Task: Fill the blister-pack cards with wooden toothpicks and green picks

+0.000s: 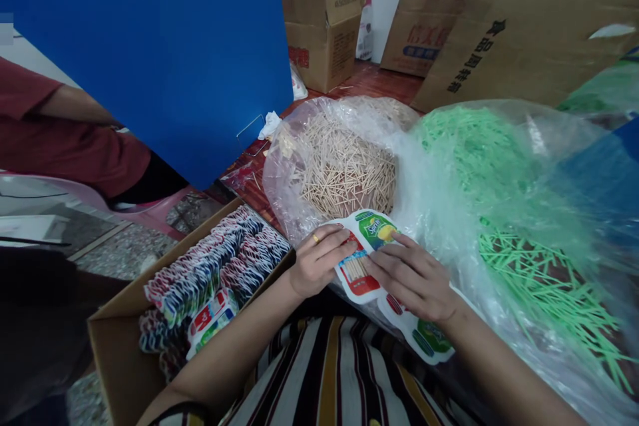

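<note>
My left hand [322, 259] has its fingers bent over the left edge of a printed bottle-shaped packet [363, 283], gripping it; a ring shows on one finger. Pale sticks show in the packet's red-framed window. From the right, my right hand [414, 276] presses its fingers on the same packets, with a green Sprite-labelled part [375, 226] above its fingertips. Another packet [432, 341] hangs below the right hand, over my lap. Both thumbs are hidden. Just beyond the hands lies a heap of pale short sticks [349, 170] in a clear plastic bag [279, 166].
At left, a cardboard box [112, 346] holds rows of stacked printed packets [210, 259]. Green sticks [544, 279] lie in clear plastic at right. A blue panel [150, 46] stands at upper left, beside a seated person's red sleeve [74, 146]. Cartons [324, 26] stand behind.
</note>
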Demonstrator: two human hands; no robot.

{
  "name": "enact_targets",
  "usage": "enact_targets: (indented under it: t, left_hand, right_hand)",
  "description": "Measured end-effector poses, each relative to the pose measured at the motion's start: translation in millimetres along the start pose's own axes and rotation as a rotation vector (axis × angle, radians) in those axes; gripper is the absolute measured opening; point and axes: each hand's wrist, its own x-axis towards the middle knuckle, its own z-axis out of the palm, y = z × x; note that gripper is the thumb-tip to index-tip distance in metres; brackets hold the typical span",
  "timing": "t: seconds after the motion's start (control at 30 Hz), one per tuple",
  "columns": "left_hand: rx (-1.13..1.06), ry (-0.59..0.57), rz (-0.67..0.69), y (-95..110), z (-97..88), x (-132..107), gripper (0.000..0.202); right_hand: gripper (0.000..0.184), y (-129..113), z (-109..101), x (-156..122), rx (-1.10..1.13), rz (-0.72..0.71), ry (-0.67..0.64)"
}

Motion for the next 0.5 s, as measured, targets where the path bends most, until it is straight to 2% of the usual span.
enact_targets:
  t: [0.13, 0.37, 0.5]
  left_hand:
    - [-0.033, 0.023, -0.029, -1.0, -2.3, -0.1, 0.02]
    - [-0.059, -0.114, 0.002, -5.5, -8.4, -5.1, 0.03]
    - [-0.046, -0.104, -0.01, -4.5, -8.1, -5.8, 0.03]
  right_hand:
    - [0.024, -2.5, -1.9, 3.5, 0.004, 0.012, -0.016]
    - [0.026, -4.5, -4.3, 4.6, 0.023, -0.013, 0.005]
    - [0.024, -4.2, -4.1, 2.8, 0.026, -0.005, 0.009]
